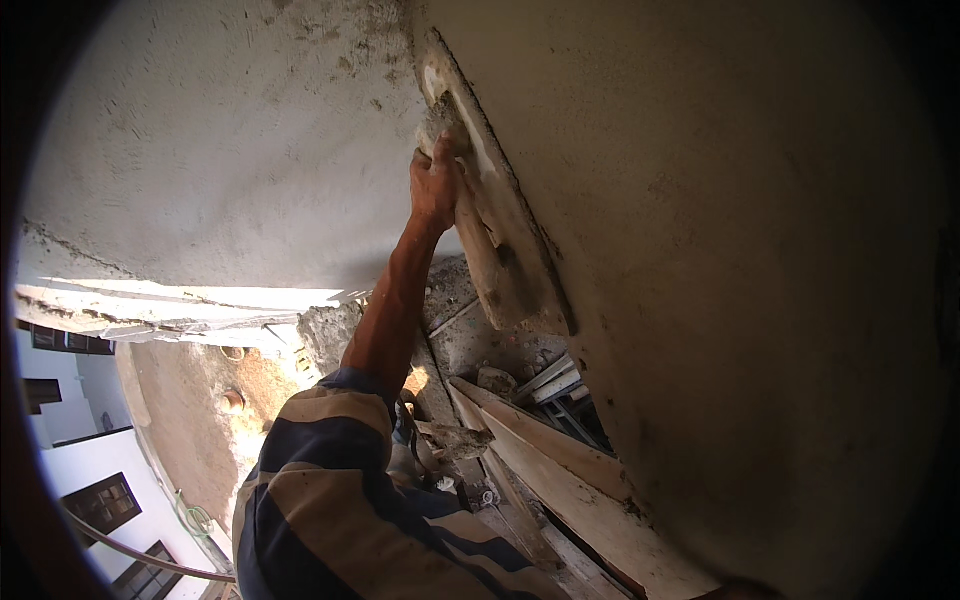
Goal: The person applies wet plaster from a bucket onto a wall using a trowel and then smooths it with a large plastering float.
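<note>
My left arm, in a striped sleeve, reaches up, and my left hand is closed round the wooden handle of a long plastering float. Mortar is smeared over the float's handle and back. Its long edge lies along the shaded, plastered wall on the right, close to the corner with the paler wall on the left. At the lower edge a dark brownish shape may be part of my right hand; its fingers cannot be made out.
Below me lie long boards, rubble and a mortar-crusted piece of wood. A stack of pale slats is beside the wall. Far down at left are a sunlit yard, a clay-coloured pot and a white building.
</note>
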Demonstrator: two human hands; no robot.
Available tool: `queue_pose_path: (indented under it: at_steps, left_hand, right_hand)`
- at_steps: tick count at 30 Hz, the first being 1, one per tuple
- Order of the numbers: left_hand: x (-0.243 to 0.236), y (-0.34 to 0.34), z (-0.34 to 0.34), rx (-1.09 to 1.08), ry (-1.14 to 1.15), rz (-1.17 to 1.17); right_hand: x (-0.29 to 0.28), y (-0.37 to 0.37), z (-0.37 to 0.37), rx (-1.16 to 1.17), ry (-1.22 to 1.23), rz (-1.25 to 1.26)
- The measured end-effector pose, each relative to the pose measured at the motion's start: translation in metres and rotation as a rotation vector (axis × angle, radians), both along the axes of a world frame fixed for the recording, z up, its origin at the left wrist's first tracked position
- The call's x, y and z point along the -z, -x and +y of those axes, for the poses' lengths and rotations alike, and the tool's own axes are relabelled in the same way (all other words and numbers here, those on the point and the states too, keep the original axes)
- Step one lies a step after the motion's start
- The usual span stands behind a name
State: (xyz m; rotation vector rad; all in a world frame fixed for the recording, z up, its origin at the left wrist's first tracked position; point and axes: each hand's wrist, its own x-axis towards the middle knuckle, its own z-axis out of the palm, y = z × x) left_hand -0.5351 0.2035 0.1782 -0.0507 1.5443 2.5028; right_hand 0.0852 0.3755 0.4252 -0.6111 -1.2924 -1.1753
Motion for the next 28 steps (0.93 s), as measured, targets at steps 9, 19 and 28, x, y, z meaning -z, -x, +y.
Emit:
queue_pose_path:
  at_steps: [9,19,28]
  left_hand:
    - [-0.012,-0.13,0.029,-0.018,0.148,0.096]
    - [-0.027,-0.111,0.02,-0.157,0.316,0.234]
    - [-0.007,-0.015,-0.003,-0.159,0.375,0.32]
  right_hand:
    - [0.001,0.0,-0.004,-0.02,0.055,0.038]
    - [0.005,-0.004,0.002,-0.04,0.089,0.109]
    - [0.008,-0.002,-0.006,-0.17,0.172,0.211]
